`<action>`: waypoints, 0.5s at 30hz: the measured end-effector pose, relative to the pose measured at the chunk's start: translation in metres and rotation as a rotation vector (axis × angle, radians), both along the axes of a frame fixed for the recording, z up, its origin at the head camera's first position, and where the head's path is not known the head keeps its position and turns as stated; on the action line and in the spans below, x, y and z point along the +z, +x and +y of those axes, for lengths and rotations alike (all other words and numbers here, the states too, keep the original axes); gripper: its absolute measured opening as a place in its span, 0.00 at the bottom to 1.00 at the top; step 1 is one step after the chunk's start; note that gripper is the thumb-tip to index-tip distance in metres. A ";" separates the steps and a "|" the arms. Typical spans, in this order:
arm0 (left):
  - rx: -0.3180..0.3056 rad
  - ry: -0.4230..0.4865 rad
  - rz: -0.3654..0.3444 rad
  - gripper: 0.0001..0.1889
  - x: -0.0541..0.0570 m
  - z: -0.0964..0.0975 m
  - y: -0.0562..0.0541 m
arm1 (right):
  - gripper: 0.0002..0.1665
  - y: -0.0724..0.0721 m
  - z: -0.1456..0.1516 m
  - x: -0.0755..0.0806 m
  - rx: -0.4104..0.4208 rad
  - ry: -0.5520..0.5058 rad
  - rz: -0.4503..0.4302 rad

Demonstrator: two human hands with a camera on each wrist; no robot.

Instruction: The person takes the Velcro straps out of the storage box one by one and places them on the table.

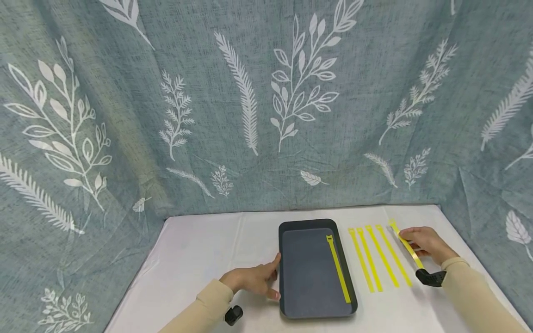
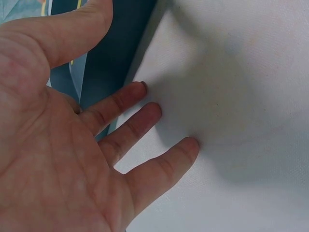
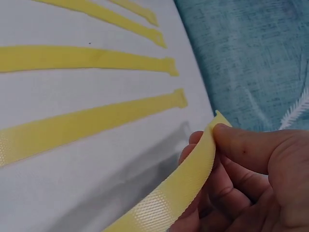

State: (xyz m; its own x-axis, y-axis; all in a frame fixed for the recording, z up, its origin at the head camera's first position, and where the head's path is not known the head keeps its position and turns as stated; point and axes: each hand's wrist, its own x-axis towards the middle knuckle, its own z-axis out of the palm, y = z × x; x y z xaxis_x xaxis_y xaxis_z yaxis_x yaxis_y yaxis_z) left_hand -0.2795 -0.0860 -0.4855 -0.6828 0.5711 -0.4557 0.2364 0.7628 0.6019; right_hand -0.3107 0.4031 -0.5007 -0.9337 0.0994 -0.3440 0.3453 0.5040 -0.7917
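Observation:
Between thumb and fingers, my right hand (image 1: 429,243) pinches a yellow hook-and-loop cable tie (image 3: 186,176) near its slotted head. The strap hangs bent above the white cloth, its shadow beneath it in the right wrist view. My left hand (image 1: 257,279) touches the left rim of a dark grey tray (image 1: 308,268), fingers spread and mostly straight. Inside the tray, along its right side, lies one yellow cable tie (image 1: 339,270). Several more yellow cable ties (image 1: 382,256) lie side by side on the cloth between the tray and my right hand.
A white cloth (image 1: 216,240) covers the table. Behind it and at both sides hangs a blue-green curtain (image 1: 250,185) with white leaf prints. Black wrist cameras sit at both cuffs, the left one (image 1: 233,315) close over the cloth.

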 end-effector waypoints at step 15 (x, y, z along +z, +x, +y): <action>0.005 -0.026 0.010 0.58 -0.004 0.001 0.002 | 0.24 -0.004 -0.010 -0.018 -0.124 0.006 -0.044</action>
